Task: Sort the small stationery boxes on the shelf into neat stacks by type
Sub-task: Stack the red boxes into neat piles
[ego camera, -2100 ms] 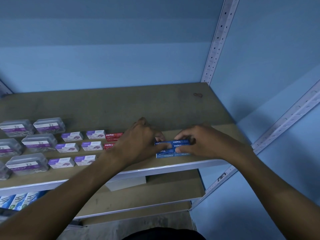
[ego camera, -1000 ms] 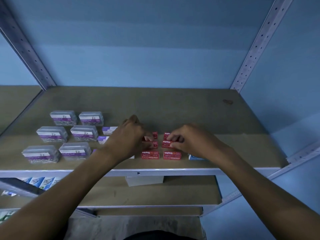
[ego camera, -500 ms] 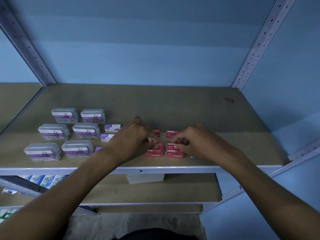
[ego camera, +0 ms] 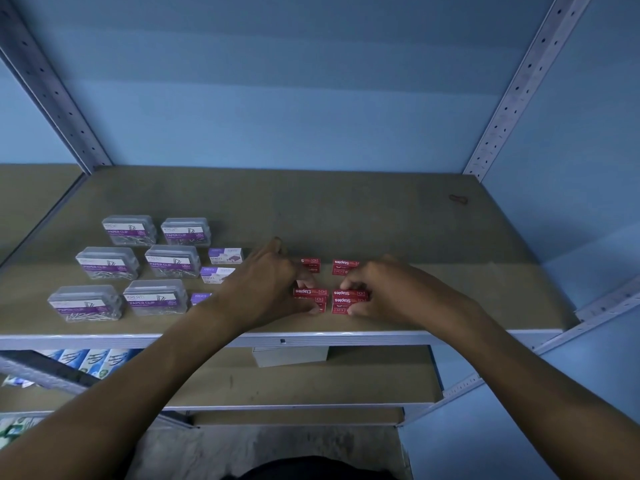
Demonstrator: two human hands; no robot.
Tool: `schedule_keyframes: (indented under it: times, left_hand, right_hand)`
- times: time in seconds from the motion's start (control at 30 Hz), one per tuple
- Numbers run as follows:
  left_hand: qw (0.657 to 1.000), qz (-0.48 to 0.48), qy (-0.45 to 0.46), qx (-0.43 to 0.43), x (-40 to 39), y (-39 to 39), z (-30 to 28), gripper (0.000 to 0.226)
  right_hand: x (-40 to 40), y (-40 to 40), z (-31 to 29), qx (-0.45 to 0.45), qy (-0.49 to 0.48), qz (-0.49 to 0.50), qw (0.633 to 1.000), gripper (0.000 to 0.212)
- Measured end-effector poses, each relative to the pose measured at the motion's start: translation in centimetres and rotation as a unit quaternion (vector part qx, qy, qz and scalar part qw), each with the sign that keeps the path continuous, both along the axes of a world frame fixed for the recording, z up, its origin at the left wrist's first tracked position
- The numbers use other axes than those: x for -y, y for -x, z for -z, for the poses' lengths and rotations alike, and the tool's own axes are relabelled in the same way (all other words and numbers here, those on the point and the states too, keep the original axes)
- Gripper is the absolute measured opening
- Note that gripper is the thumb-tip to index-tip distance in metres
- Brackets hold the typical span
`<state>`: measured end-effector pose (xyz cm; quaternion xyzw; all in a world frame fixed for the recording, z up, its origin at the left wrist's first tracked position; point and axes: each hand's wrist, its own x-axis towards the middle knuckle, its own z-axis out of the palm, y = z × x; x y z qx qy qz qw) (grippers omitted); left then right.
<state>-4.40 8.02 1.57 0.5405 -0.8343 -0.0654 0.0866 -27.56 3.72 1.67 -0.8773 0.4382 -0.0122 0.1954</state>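
Observation:
Red staples boxes lie in a small grid near the front of the wooden shelf. My left hand grips the front-left red stack with thumb and fingers. My right hand pinches the front-right red stack. Behind them sit two more red boxes, one partly hidden by my left hand and the other in plain sight. Purple-and-white staples boxes lie left of my left hand, partly covered by it. Clear paper clip cases stand in two columns further left.
A small dark loop lies at the shelf's back right. Perforated metal uprights rise at both back corners. The lower shelf holds a white box and blue-white packs at the left.
Two seconds ago both hands held blue staples boxes; the view then shifted left to the red boxes. Since half a second ago both hands have stayed on the front red stacks, barely moving.

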Motion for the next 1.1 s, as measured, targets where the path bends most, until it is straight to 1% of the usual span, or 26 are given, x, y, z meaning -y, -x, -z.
schedule_keyframes:
  times: [0.17,0.27,0.53,0.63,0.73,0.83,0.9,1.0,1.1]
  left_hand:
    - [1.0,-0.004,-0.01,0.014,0.3,0.5,0.4,0.042]
    - [1.0,-0.01,-0.017,0.005,0.4,0.6,0.4,0.041]
    - [1.0,-0.022,-0.005,0.012,0.4,0.8,0.7,0.045]
    - [1.0,-0.009,0.013,-0.007,0.5,0.6,0.2,0.046]
    - [0.998,-0.015,0.043,-0.052,1.0,0.0,-0.8,0.041]
    - [0.997,-0.026,0.069,-0.024,1.9,-0.7,-1.4,0.032]
    - [0.997,-0.035,0.063,0.004,2.3,-1.0,-1.3,0.031]
    - [0.998,-0.036,0.045,0.032,2.7,-1.1,-1.1,0.031]
    - [0.998,-0.042,0.039,0.035,3.1,-0.8,-0.8,0.027]
  right_hand:
    - [0.2,-0.2,0.2,-0.006,0.005,-0.002,1.0,0.037]
    - [0.2,-0.2,0.3,-0.005,0.005,-0.003,1.0,0.038]
    - [-0.1,-0.3,0.6,-0.006,0.031,-0.018,0.999,0.038]
    - [0.2,0.0,0.3,0.032,0.019,0.005,0.999,0.043]
    - [1.2,0.3,-0.4,0.073,0.04,0.037,0.996,0.036]
    - [2.3,0.4,-0.9,0.098,0.067,0.041,0.992,0.029]
    - [3.0,0.3,-0.7,0.095,0.08,0.036,0.992,0.032]
    - [3.5,-0.4,-0.2,0.074,0.073,0.037,0.994,0.032]
    - [3.6,-1.0,0.2,0.067,0.053,0.038,0.996,0.023]
